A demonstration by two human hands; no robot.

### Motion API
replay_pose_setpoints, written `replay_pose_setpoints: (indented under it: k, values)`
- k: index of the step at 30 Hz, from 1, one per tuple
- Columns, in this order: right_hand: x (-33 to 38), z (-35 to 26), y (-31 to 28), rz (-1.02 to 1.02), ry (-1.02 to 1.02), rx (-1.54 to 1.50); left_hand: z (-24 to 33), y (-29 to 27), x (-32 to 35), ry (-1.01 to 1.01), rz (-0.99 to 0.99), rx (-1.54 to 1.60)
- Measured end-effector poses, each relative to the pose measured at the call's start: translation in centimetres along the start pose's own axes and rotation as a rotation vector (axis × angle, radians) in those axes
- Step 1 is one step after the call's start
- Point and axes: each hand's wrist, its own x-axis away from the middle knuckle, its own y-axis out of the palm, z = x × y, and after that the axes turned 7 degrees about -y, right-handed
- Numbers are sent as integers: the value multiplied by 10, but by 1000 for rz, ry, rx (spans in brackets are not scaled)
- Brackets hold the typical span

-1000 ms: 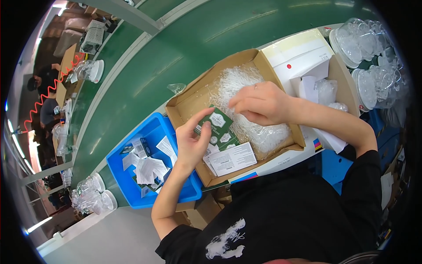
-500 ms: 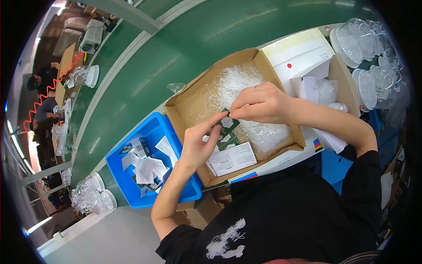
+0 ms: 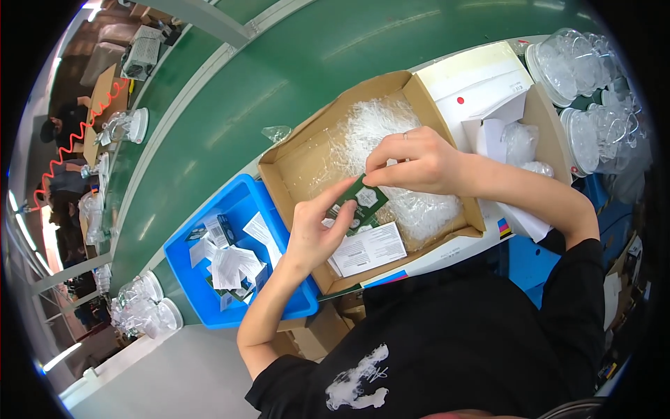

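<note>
My left hand (image 3: 313,227) grips a small dark green printed card (image 3: 368,197) between thumb and forefinger, tilted above an open cardboard tray (image 3: 363,85). At the card's top corner, the thumb and fingers of my right hand (image 3: 419,164) are pinched together. Whatever lies between those fingertips is too small to make out. Beneath my hands, a heap of thin clear-white plastic strands (image 3: 380,122) fills the tray's right part. White printed leaflets (image 3: 368,251) and more green cards lie in its near corner, partly under my left hand.
Left of the tray stands a blue plastic bin (image 3: 218,322) with folded leaflets (image 3: 237,269) and green cards. A carton (image 3: 551,133) with white paper and clear plastic pieces is on the right. Clear dome-like containers (image 3: 583,140) stand beyond it. A green bench surface (image 3: 307,63) runs behind.
The green card has come up and turned, so more of its printed face shows between my hands. Both hands stay almost in place, still meeting at its corner.
</note>
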Motion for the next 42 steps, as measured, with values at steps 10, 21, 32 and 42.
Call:
replay_pose_setpoints:
  k: [10,21,32,42]
  values:
    - [-2,1,3,-49,44,-68,-1,4,7,-138,-79,199]
    - [-15,-12,-6,-106,-188,56,-30,29,0,-383,-317,1067]
    - [-15,-18,2,-165,-234,38,-38,25,-3,-258,-391,690]
    - [-7,-12,-8,-17,402,-308,-21,28,0,-50,-301,524]
